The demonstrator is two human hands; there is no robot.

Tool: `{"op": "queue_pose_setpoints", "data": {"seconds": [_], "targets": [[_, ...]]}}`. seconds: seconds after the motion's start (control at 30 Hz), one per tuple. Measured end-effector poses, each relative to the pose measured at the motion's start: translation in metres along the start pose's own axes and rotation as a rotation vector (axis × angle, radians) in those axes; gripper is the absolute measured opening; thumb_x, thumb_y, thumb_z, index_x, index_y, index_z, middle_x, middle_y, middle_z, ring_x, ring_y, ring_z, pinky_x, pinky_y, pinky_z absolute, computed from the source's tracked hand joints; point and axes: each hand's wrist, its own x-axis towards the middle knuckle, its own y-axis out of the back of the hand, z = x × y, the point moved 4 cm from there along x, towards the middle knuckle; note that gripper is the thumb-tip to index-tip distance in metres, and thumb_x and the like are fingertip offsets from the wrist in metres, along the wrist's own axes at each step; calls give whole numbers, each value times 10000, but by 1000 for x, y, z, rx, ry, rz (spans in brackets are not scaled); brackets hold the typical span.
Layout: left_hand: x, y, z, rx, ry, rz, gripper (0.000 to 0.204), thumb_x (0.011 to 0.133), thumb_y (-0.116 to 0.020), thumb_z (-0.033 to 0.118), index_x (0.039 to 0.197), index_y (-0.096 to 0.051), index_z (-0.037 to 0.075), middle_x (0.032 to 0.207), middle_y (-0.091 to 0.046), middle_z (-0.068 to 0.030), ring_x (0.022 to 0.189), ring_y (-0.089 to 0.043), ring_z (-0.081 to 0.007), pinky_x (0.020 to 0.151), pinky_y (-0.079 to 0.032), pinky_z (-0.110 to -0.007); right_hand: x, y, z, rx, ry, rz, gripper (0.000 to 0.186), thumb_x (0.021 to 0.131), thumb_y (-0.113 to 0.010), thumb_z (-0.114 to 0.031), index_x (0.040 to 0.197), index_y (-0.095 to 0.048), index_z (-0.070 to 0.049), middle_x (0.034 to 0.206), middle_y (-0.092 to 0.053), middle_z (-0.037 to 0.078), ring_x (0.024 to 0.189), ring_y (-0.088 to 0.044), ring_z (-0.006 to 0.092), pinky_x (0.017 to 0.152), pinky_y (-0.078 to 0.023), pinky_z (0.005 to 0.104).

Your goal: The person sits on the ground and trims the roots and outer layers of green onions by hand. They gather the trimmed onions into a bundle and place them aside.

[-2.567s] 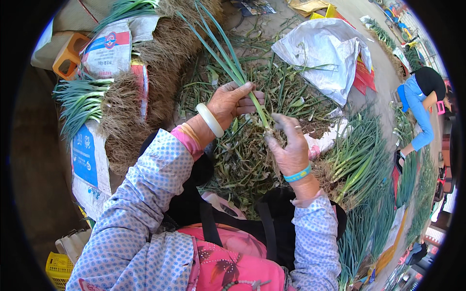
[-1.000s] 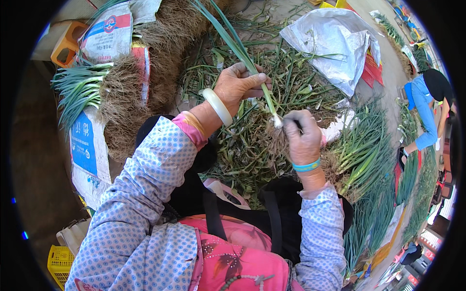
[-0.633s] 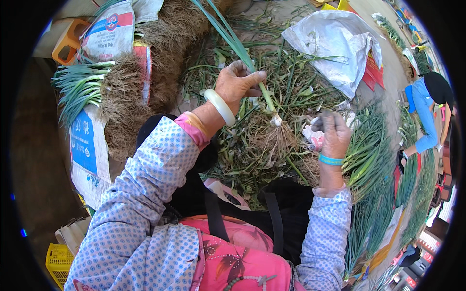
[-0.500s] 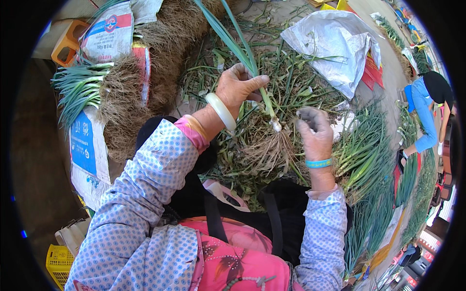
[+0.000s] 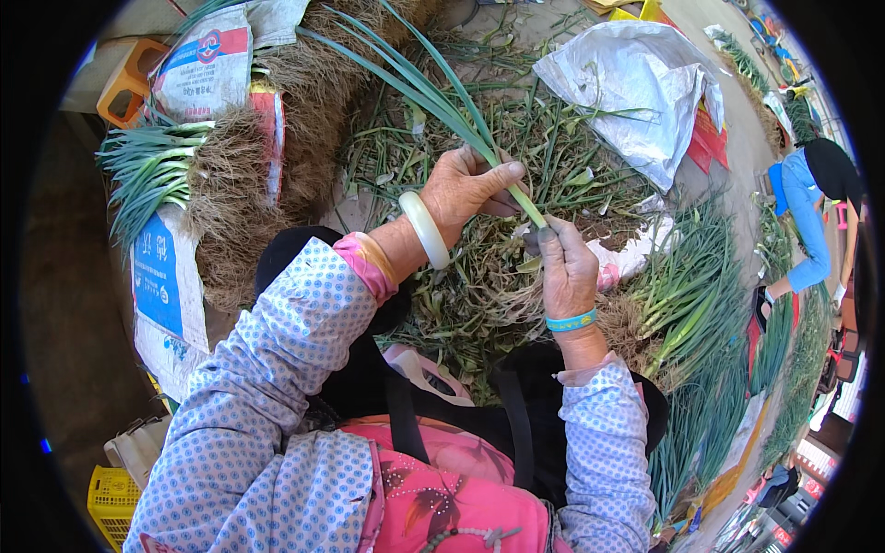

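Observation:
A long green onion (image 5: 441, 103) slants across the middle, its leaves pointing to the far left. Closed around its pale green stalk is my left hand (image 5: 466, 192), a white bangle on the wrist. My right hand (image 5: 567, 269), with a turquoise wristband, pinches the stalk's lower end between thumb and fingers. The fingers hide the onion's base, and I cannot tell where its roots lie. Below both hands spreads a heap of stripped leaves and roots (image 5: 461, 304).
Trimmed green onions (image 5: 157, 170) lie stacked with shaggy roots at the left, beside printed sacks (image 5: 171, 276). Loose green onions (image 5: 687, 295) fill the right. A white plastic sheet (image 5: 627, 88) lies at the far right. Another person (image 5: 807, 217) bends over beyond. A yellow crate (image 5: 112, 502) stands near left.
My right hand has moved left and taken hold of the onion's lower stalk. My left hand has moved slightly right and nearer, and the leaves have tilted further left.

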Motion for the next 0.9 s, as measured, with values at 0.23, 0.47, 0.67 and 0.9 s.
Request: {"op": "queue_pose_setpoints", "data": {"seconds": [0.23,0.47,0.67,0.9], "targets": [[-4,-11,2,-4,-112,-108,238,847,-608,203,985,-555,17,909,-650,-126,810,-645,-183,659,-544,-252,6,12,3,159,-126,54,301,930,-470,-260,917,-580,21,763,-626,58,661,-556,100,610,-444,227],[-6,-12,-2,-38,-60,-96,219,866,-580,199,996,-557,25,935,-646,-125,836,-640,-182,680,-539,-239,7,14,11,146,-82,143,297,924,-488,-266,937,-591,12,718,-599,33,633,-537,95,612,-441,226],[-5,-10,-3,-36,-55,-81,236,870,-575,216,997,-557,18,932,-648,-118,825,-642,-174,680,-536,-246,9,11,-2,170,-91,48,194,887,-551,-166,950,-606,9,738,-594,21,646,-531,73,600,-438,214],[-6,-11,-4,-32,-14,-113,253,875,-567,239,970,-578,5,925,-649,-119,812,-643,-172,672,-533,-249,4,11,-3,240,-63,180,127,855,-592,-103,923,-624,-1,785,-592,17,717,-533,73,644,-434,212]]}}
